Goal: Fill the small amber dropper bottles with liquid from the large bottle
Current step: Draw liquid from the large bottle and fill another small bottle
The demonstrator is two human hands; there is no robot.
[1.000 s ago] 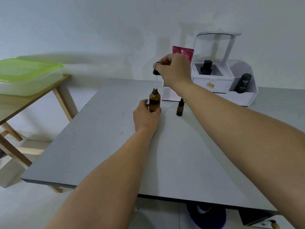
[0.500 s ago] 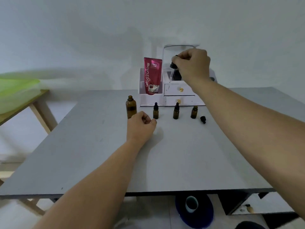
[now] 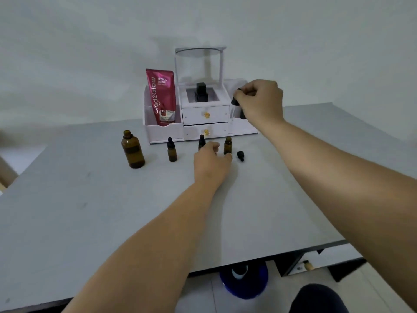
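While the large bottle [image 3: 133,150] stands uncapped, the right hand [image 3: 259,100] pinches a dropper [image 3: 234,101].

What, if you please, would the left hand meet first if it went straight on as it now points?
Probably the uncapped small amber bottle, just beyond the thumb of the left hand. The capped bottle beside it looks about as near, so depth is unclear.

Grey table [image 3: 270,199] stands against a white wall [image 3: 90,53]. At its far edge is a white organiser [image 3: 162,132] with two gold-knobbed drawers [image 3: 194,115] and its clear lid [image 3: 198,64] raised. The left compartment holds an upright pink tube [image 3: 161,96]; the top recess holds a black bottle [image 3: 200,92]. A blue object [image 3: 246,283] sits on the tiled floor [image 3: 203,294] beneath the table.
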